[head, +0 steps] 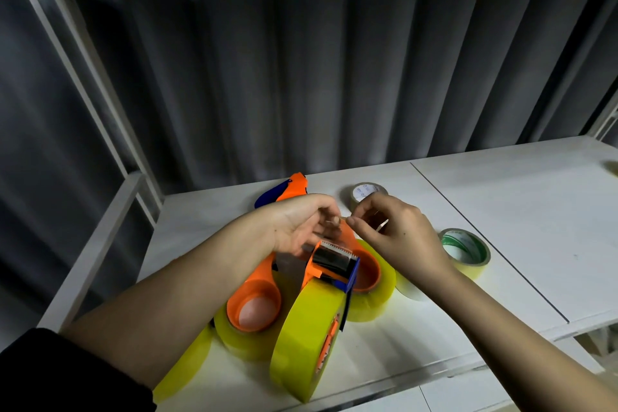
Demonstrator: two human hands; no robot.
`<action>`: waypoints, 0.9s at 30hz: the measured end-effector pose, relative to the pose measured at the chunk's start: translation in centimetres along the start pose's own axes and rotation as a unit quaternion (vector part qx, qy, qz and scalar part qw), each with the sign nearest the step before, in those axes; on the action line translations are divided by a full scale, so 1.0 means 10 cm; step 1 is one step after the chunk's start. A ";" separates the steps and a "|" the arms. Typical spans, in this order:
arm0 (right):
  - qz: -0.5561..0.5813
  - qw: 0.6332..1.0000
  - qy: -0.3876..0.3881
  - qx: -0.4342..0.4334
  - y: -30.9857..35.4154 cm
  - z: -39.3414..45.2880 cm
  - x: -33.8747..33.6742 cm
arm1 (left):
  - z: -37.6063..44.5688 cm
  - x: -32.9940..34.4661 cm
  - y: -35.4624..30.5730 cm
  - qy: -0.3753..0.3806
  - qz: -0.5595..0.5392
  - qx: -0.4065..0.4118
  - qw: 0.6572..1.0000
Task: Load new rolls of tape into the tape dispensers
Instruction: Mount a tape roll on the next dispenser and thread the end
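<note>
An orange and blue tape dispenser (329, 266) stands at the middle of the white table (501, 211) with a big yellow tape roll (304, 341) mounted on it. Its toothed metal blade faces up. Just above the blade, my left hand (301, 224) and my right hand (398, 234) each pinch a clear strip of tape (342, 227) pulled up from the roll, fingertips almost touching. Two more orange dispensers with yellow rolls (254, 311) (368, 281) lie flat on either side. A further orange and blue dispenser (284, 192) lies behind my left hand.
A small roll with a white core (364, 192) lies behind my right hand, and a roll with a green core (465, 252) to the right. Another yellow roll (187, 365) leans at the front left. Grey curtain and a white shelf frame stand behind.
</note>
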State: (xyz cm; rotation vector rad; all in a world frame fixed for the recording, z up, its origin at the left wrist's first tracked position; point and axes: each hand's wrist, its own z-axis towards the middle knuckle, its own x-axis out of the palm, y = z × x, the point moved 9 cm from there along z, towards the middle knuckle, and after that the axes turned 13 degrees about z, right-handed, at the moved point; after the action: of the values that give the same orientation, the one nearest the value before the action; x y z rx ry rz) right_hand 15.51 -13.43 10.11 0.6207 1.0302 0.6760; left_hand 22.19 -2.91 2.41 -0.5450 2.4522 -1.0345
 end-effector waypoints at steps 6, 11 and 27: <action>0.103 0.992 0.018 0.069 -0.15 0.02 0.08 | -0.02 -0.04 0.02 -0.029 0.026 0.007 0.999; 0.324 0.916 0.066 0.228 -0.31 -0.07 0.26 | -0.09 -0.04 0.07 -0.002 -0.058 0.018 0.998; 0.463 0.777 0.105 0.414 -0.59 -0.27 0.52 | -0.06 -0.06 0.02 -0.048 0.052 0.011 0.997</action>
State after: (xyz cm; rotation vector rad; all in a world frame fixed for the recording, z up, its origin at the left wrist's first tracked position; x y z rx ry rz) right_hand 16.16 -12.92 1.80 1.9473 1.1944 1.1557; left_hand 22.38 -2.15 2.78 -0.4444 2.3564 -0.9707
